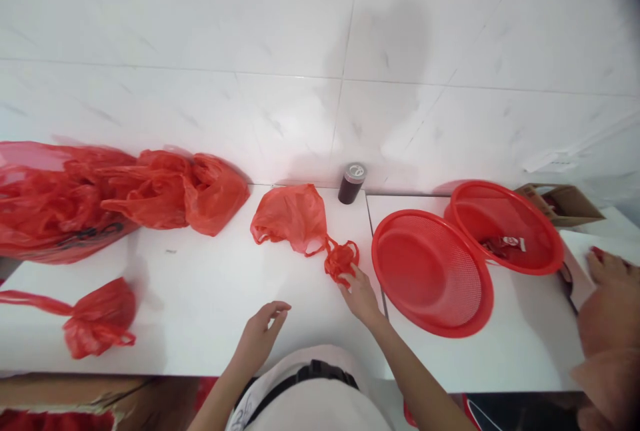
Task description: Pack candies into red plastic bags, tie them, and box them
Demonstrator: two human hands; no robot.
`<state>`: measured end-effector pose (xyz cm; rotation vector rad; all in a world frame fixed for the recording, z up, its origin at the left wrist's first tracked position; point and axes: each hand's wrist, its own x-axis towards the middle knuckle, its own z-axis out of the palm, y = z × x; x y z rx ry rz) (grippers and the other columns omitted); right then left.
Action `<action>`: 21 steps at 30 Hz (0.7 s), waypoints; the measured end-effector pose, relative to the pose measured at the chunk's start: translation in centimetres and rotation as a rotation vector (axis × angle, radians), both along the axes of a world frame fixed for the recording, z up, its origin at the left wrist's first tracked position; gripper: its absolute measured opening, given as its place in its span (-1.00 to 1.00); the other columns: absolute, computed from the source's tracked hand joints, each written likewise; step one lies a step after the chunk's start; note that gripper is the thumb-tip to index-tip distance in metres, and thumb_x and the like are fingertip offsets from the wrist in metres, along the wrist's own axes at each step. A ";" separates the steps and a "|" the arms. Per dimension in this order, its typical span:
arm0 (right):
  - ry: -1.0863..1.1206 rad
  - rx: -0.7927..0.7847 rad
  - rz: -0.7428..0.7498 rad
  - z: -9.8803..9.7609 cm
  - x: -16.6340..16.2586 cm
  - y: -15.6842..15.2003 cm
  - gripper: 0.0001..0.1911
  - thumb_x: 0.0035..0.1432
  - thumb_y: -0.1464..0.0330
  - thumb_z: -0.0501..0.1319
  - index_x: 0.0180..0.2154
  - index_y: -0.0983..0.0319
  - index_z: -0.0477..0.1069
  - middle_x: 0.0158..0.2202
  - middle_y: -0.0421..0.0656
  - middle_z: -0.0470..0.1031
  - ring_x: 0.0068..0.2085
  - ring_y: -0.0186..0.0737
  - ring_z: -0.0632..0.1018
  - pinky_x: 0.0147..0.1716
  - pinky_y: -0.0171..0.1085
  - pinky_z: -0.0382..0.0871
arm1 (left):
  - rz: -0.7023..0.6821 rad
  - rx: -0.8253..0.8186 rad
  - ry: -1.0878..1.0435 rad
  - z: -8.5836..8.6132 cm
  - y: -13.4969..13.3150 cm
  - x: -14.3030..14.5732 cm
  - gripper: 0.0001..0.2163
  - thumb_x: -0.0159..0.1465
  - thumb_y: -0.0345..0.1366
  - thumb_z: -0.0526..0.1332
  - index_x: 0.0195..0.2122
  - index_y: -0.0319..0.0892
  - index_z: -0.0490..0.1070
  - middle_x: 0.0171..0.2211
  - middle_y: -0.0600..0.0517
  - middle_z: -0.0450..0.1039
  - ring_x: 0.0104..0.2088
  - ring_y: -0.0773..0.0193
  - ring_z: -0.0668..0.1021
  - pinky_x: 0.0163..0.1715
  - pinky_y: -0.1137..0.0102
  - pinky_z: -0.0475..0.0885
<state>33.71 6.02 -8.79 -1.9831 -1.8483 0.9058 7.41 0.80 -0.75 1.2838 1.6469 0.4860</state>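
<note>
My right hand [361, 296] reaches forward on the white table [210, 284] and its fingertips pinch the knotted end of a small red plastic bag [295, 217] lying in the middle. My left hand [263, 331] hovers low over the table near its front edge, fingers loosely curled and apart, holding nothing. Right of my right hand lies a red mesh basket [433, 271], tilted against a second red basket [505, 224].
A dark jar [351, 183] stands against the tiled wall. Large red bags [115, 197] are heaped at the left, and a tied red bag [97, 317] lies at the front left. Another person's hand [607, 271] rests at the right, near a cardboard box [563, 203].
</note>
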 end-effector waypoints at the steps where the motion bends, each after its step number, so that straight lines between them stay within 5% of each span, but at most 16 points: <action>1: 0.007 -0.010 -0.023 -0.5 -0.6 0.9 -0.69 0.15 0.38 0.14 -0.05 0.23 0.41 0.11 0.04 0.38 0.13 0.03 0.38 0.06 -0.07 0.23 | -0.008 0.001 0.003 0.2 -0.1 0.3 -0.74 0.24 -0.07 0.09 -0.21 -0.05 0.49 -0.14 0.01 0.56 -0.12 0.15 0.56 -0.07 0.29 0.41; 4: 0.046 -0.049 -0.061 -1.6 -2.3 2.2 -0.66 0.11 0.46 0.09 -0.03 0.28 0.32 -0.25 -0.04 0.53 -0.22 -0.09 0.54 -0.21 -0.16 0.36 | -0.009 -0.021 0.002 0.2 -0.4 0.9 -0.72 0.25 -0.08 0.08 -0.19 -0.06 0.48 -0.14 -0.01 0.56 -0.14 0.16 0.56 -0.10 0.29 0.41; 7: 0.126 -0.039 -0.035 -1.4 -3.5 1.3 -0.82 0.14 0.43 0.05 -0.20 0.22 0.35 -0.37 -0.18 0.51 -0.35 -0.22 0.53 -0.31 -0.27 0.36 | 0.022 -0.043 -0.065 -0.7 -0.5 0.6 -0.70 0.25 -0.06 0.08 -0.14 -0.08 0.45 -0.12 -0.03 0.54 -0.13 0.17 0.55 -0.08 0.29 0.40; 10: 0.192 0.018 -0.012 -0.3 -4.2 -0.1 -0.87 0.20 0.35 0.04 -0.25 0.20 0.33 -0.30 -0.19 0.50 -0.27 -0.26 0.52 -0.22 -0.30 0.37 | 0.076 -0.074 -0.128 -1.8 -0.3 0.5 -0.64 0.24 -0.03 0.09 -0.06 -0.13 0.40 -0.08 -0.09 0.51 -0.13 0.16 0.56 -0.07 0.27 0.39; 16: 0.039 0.124 -0.164 -0.8 -2.6 1.8 -0.59 0.10 0.35 0.17 0.02 0.24 0.31 0.14 0.06 0.28 0.15 0.02 0.29 0.07 -0.08 0.20 | 0.020 -0.104 -0.186 -2.2 0.3 2.0 -0.61 0.26 0.00 0.08 -0.01 -0.12 0.37 -0.05 -0.08 0.46 -0.13 0.17 0.54 -0.07 0.27 0.37; 21: 0.129 0.020 -0.060 -1.8 -1.7 1.9 -0.86 0.01 0.51 0.10 -0.35 0.23 0.38 -0.37 -0.15 0.48 -0.24 -0.15 0.49 -0.16 -0.19 0.31 | 0.122 -0.162 -0.254 -2.4 0.0 1.6 -0.58 0.18 0.03 0.18 -0.03 -0.11 0.39 -0.04 -0.10 0.45 -0.11 0.13 0.52 -0.06 0.24 0.37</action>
